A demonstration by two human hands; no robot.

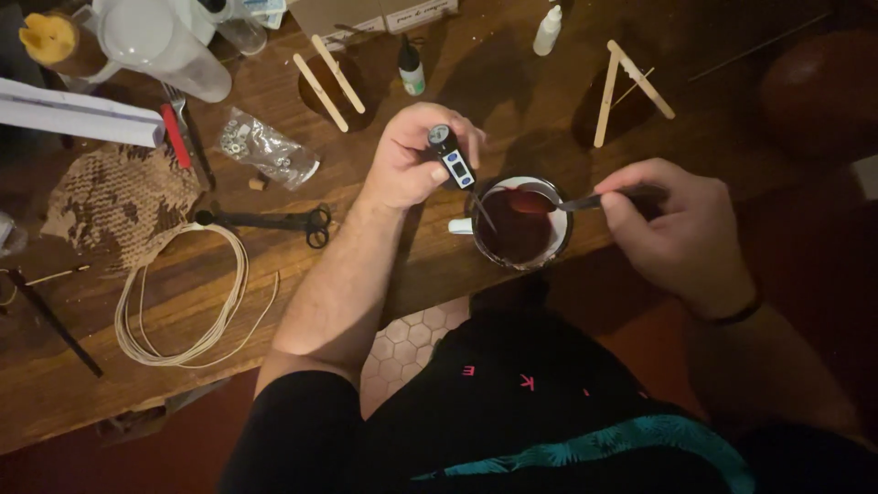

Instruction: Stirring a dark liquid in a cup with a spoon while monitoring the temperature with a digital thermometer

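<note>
I see a long wooden table (439, 265) filling the upper view, its near edge running diagonally from lower left up to the right, with pale hexagon-tiled floor (407, 343) showing just under it. Open tabletop lies between the coil of pale cord (183, 302) and my forearm; the far side is crowded. Left of centre sit crumpled brown honeycomb paper (119, 201), black scissors (274, 220) and a clear bag of small metal parts (267, 148). Crossed wooden sticks lie over two dark jars (329, 87) (622, 91), with small dropper bottles (412, 69) between them. The white enamel mug (519, 224) of dark red liquid stands right at the table's near edge. My left hand (412, 160) is closed around a digital probe thermometer (453, 157), its tip down in the mug. My right hand (681, 224) pinches a spoon (567, 201) handle, bowl over the liquid.
</note>
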